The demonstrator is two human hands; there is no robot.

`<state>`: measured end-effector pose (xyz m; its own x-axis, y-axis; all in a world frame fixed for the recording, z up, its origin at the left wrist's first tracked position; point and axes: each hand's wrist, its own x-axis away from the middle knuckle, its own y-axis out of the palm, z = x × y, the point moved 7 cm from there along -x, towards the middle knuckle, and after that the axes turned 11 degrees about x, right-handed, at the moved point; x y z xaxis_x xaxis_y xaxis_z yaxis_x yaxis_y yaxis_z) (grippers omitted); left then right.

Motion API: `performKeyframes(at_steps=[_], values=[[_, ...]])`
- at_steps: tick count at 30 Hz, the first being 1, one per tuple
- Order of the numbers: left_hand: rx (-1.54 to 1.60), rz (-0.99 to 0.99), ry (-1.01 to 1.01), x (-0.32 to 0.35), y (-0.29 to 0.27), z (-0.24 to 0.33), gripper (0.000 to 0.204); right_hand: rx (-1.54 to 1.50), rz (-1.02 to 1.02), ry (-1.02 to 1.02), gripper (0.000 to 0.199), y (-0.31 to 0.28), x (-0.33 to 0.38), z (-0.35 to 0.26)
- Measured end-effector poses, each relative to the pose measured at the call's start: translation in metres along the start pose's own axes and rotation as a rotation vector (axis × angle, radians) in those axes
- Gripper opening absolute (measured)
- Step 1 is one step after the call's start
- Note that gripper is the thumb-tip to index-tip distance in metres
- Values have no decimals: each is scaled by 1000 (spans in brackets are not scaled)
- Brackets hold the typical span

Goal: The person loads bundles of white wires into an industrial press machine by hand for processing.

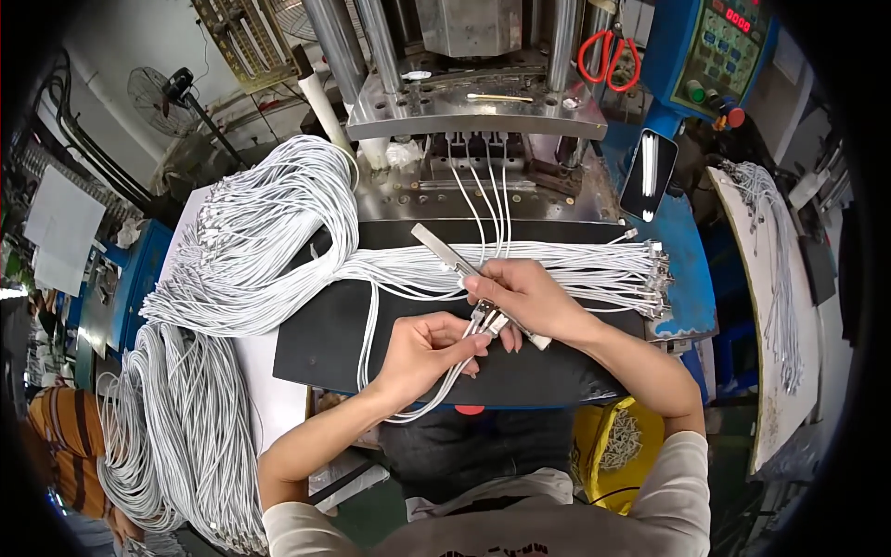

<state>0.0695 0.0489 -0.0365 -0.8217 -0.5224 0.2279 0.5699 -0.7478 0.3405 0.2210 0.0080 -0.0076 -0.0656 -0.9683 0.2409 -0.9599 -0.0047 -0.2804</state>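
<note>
My left hand (429, 348) pinches a few thin white cables (444, 382) just below their metal connector ends (489, 320), over a black mat (325, 343). My right hand (522, 295) grips a flat metal blade-like tool (438, 249) that points up and left, and its fingers also touch the connector ends. A row of white cables (575, 265) lies across the mat toward the right, their plugs lined up at the edge. Several cables (487, 200) run up into the mould of the machine (473, 107) behind.
A big bundle of white cables (251, 241) drapes over the left of the bench and hangs down. Red scissors (608, 56) hang on the machine by a blue control panel (719, 46). More cables (775, 269) lie on a board at right. A yellow bin (617, 450) sits below.
</note>
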Motion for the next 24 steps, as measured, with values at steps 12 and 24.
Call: performKeyframes(at_steps=[12,24], values=[[9,-160,-188,-7,-3,2,15,-10,-58,17,56,5,16,11],[-4,-188,-226,-5,0,3,19,-126,-18,-20,73,6,16,16]])
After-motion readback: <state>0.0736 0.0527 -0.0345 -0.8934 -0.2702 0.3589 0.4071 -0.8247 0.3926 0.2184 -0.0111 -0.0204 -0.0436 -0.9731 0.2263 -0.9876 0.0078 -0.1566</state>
